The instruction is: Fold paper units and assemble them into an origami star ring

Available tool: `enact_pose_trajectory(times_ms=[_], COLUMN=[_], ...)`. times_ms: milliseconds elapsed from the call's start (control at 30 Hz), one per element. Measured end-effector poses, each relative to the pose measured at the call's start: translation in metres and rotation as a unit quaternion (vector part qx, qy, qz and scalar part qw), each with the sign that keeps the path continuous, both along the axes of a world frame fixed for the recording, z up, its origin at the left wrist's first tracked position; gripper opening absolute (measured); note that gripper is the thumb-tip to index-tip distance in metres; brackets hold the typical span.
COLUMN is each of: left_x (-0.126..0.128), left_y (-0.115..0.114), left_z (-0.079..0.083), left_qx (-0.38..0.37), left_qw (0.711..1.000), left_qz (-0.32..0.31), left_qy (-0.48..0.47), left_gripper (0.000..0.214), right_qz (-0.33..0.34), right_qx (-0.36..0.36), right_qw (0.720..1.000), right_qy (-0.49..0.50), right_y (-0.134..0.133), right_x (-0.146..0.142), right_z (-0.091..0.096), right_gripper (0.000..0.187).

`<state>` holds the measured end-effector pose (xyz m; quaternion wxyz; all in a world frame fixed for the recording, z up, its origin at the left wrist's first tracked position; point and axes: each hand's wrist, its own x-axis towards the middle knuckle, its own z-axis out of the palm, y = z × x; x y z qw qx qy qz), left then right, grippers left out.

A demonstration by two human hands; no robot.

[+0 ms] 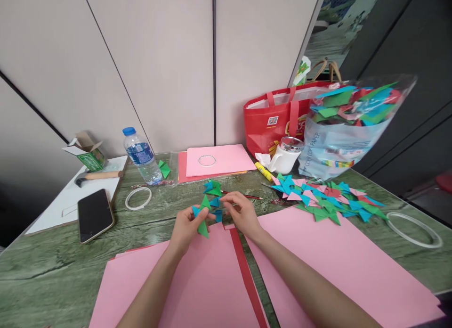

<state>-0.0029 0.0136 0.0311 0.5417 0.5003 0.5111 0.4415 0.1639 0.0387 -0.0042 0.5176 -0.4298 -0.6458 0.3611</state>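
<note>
Both hands meet over the green table [52, 266] just past the pink paper sheets [339, 266]. My left hand [187, 226] is closed on a cluster of folded green and blue paper triangles [205, 214]. My right hand [242, 215] pinches the same cluster from the right, at a blue piece. A separate small green and blue folded piece [213, 187] lies just beyond the hands, beside a thin red pencil [243, 195].
A pile of folded triangles [328, 200] lies right, below a clear bag [349, 125] of more. Red tote [275, 120], white mug [286, 156], glue stick [263, 171] at back. Water bottle [141, 156], tape rings [138, 198], phone [94, 215], small box [86, 151] left.
</note>
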Motion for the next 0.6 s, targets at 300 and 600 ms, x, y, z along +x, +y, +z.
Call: enact_pose_trajectory(times_ms=[300, 600], left_x=[-0.006, -0.008], left_y=[0.004, 0.006], left_z=[0.0, 0.002], left_qx=[-0.029, -0.075], left_qw=[0.991, 0.98], left_qz=[0.053, 0.05], left_qy=[-0.118, -0.177], left_gripper=[0.036, 0.028], right_qz=[0.023, 0.043], right_qx=[0.12, 0.067], right_qw=[0.971, 0.986], right_qy=[-0.206, -0.15], right_y=[0.004, 0.006], right_x=[0.001, 0.0], right_z=[-0.014, -0.016], right_gripper=[0.05, 0.013])
